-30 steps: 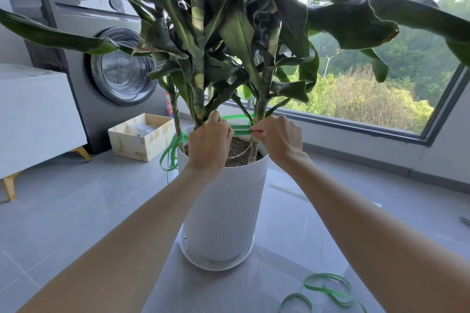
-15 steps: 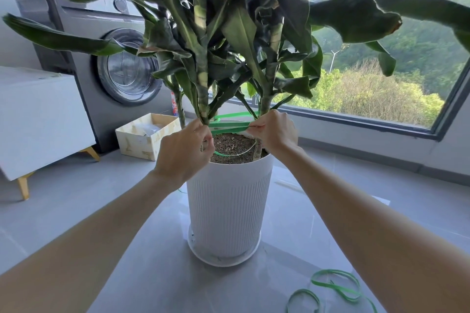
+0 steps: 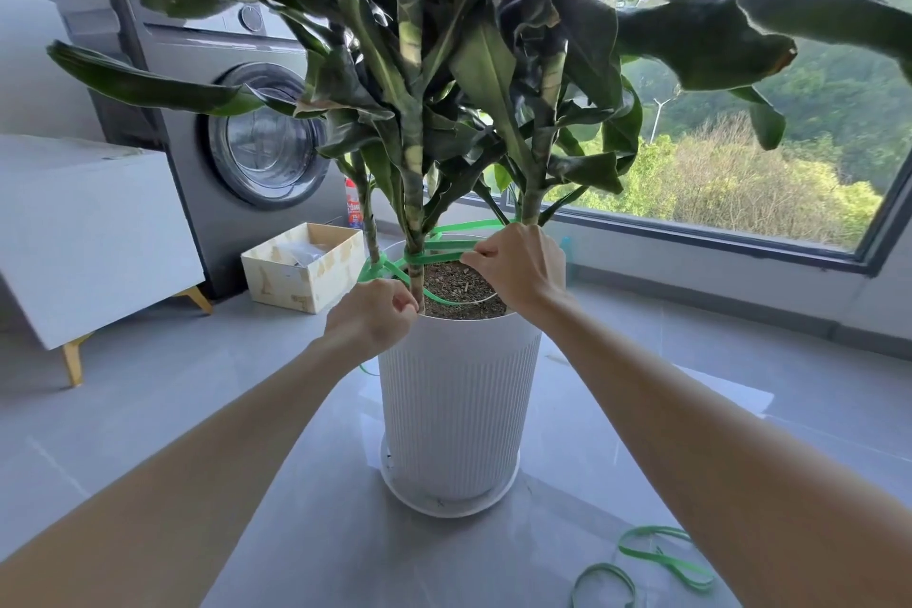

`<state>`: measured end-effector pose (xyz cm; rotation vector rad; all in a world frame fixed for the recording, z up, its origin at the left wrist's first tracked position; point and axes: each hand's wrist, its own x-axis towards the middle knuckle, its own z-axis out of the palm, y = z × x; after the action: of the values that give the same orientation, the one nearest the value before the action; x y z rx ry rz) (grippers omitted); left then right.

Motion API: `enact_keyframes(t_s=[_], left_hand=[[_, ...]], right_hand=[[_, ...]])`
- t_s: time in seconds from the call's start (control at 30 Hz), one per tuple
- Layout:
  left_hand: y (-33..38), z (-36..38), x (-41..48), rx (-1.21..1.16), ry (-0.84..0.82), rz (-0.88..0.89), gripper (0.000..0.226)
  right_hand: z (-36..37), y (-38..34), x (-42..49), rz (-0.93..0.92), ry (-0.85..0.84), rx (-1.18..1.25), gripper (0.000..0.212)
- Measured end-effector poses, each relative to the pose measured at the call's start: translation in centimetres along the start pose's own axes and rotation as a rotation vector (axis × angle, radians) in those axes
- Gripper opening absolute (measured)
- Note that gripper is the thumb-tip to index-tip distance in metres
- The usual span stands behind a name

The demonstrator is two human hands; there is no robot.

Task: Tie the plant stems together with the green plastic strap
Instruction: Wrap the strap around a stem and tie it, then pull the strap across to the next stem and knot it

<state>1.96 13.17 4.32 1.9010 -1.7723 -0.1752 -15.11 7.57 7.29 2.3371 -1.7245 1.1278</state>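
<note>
Head view: your hands meet at the white pot's (image 3: 459, 410) rim, left hand (image 3: 370, 321) curled round one end of the green plastic strap (image 3: 444, 258), right hand (image 3: 518, 272) pinching the other, apparently to cinch its loop round the plant stems (image 3: 413, 193).

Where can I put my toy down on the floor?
Bare floor: left of the white pot, before the cabinet and box, and right of the pot, under the window. It's crowded at the stems, where the left hand and right hand grip the green strap, and around the loose loops.
</note>
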Motion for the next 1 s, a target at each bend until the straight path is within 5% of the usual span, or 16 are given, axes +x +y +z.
enact_keyframes(t_s=[0.17, 0.3, 0.43, 0.73, 1.0], left_hand=[[0.4, 0.2, -0.3, 0.010, -0.076, 0.013, 0.018], [0.6, 0.8, -0.5, 0.057, -0.244, 0.006, 0.019], [0.8, 1.5, -0.9, 0.131, -0.362, 0.015, 0.023], [3.3, 4.9, -2.3, 0.258, -0.406, 0.075, 0.027], [5.1, 9.3, -4.4, 0.423, -0.515, 0.225, 0.028]], right_hand=[[-0.2, 0.5, -0.6, -0.109, 0.026, -0.065, 0.022], [-0.3, 2.5, -2.2, -0.296, 0.110, -0.068, 0.031], [-0.7, 4.1, -4.2, -0.327, 0.102, -0.036, 0.008], [3.5, 8.4, -12.5, 0.005, -0.217, -0.094, 0.012], [9.9, 15.0, -21.4, 0.335, -0.831, -0.224, 0.028]])
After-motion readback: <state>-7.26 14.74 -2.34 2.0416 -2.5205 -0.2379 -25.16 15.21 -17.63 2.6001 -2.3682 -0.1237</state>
